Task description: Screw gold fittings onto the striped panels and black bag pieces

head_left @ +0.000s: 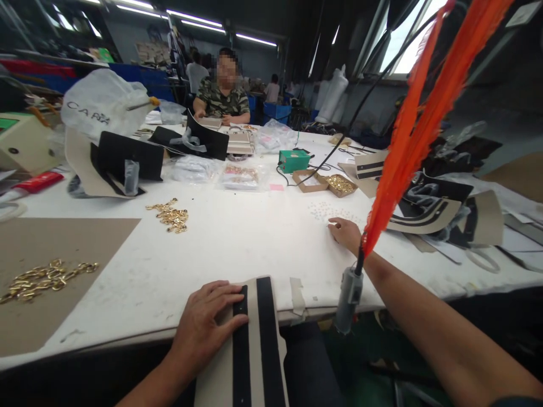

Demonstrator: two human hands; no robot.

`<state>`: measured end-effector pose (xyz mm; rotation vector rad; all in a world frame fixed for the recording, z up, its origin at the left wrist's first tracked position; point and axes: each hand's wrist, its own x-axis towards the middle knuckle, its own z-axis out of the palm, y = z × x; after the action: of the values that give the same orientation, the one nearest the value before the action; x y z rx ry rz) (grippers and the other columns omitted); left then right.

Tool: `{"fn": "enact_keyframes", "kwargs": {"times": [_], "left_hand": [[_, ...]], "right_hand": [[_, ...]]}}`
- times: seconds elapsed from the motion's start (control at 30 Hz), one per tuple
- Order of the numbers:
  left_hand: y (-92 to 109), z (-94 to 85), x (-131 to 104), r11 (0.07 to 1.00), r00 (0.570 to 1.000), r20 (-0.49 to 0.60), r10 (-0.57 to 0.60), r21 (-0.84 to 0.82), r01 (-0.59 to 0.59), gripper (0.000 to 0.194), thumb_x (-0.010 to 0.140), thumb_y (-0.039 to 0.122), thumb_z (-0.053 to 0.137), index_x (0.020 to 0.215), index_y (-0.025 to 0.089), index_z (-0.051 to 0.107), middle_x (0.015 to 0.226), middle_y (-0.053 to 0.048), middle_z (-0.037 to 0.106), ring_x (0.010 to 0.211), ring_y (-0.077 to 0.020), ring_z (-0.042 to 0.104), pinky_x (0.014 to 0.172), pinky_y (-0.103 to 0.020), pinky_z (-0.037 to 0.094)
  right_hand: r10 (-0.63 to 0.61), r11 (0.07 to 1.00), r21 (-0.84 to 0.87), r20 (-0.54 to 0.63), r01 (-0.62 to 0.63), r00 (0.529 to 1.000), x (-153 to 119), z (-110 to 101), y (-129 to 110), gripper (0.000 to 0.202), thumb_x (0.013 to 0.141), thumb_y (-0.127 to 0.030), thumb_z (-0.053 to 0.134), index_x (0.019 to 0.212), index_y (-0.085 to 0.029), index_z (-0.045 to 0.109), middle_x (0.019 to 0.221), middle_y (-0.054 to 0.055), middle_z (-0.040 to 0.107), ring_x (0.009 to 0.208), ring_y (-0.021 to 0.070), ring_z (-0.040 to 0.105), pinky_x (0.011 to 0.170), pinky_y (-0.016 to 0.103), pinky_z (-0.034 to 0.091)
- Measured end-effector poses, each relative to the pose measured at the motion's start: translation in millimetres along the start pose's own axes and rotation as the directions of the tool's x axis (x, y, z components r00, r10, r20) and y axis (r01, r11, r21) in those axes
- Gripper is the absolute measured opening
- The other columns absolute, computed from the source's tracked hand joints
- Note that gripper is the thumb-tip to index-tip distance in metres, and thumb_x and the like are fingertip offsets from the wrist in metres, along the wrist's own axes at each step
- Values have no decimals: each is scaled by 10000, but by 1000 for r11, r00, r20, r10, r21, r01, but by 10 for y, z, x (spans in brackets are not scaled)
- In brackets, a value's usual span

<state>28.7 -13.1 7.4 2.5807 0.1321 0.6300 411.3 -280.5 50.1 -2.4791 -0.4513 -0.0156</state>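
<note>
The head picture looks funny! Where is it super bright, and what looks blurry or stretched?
Head view: the window glares white, and the ceiling lights make bright streaks against the dark; head view: tiny pieces near the right hand look too soft to make out; head view: the right forearm looks stretched toward the corner, perhaps by a wide lens.

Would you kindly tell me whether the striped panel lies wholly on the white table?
Partly on: the far end of the striped panel overlaps the white table, while the rest extends past the table's near edge.
</note>
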Motion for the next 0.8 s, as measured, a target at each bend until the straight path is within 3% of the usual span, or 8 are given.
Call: {"fn": "enact_keyframes", "kwargs": {"times": [0.23,0.47,0.63,0.8], "left_hand": [[-21,1,2,999,999,-17,36,17,-35,316,832,474,844,1117,358,770,1229,23,796,1208,-324,673,985,-514,527],[-16,7,3,1000,1000,-4,17,19,-17,326,819,464,858,1116,362,774,1240,28,793,1216,-326,666,993,-512,517],[-11,11,-15,1000,1000,3,-7,1,7,313,812,442,867,1102,366,778,1242,41,790,1231,-322,658,999,-513,516],[-11,14,-21,1000,1000,9,-22,6,22,314,809,447,868,1101,372,780,1244,40,791,1235,-324,655,1006,-519,519]], "right_hand": [[-37,976,-214,39,44,999,244,65,60,290,923,-227,552,1026,-164,815,1060,104,794,1027,242,696,889,297,478],[-58,957,-270,169,102,984,5,-17,14,203,894,-317,670,881,-187,826,913,60,800,879,218,715,765,277,481],[-83,950,-275,243,151,966,-266,-19,-19,168,890,-295,703,951,-193,822,911,26,801,842,176,719,733,247,479],[-111,926,-322,263,196,958,-341,-55,-95,162,943,-251,664,963,-178,808,935,39,796,868,172,712,759,248,477]]}}
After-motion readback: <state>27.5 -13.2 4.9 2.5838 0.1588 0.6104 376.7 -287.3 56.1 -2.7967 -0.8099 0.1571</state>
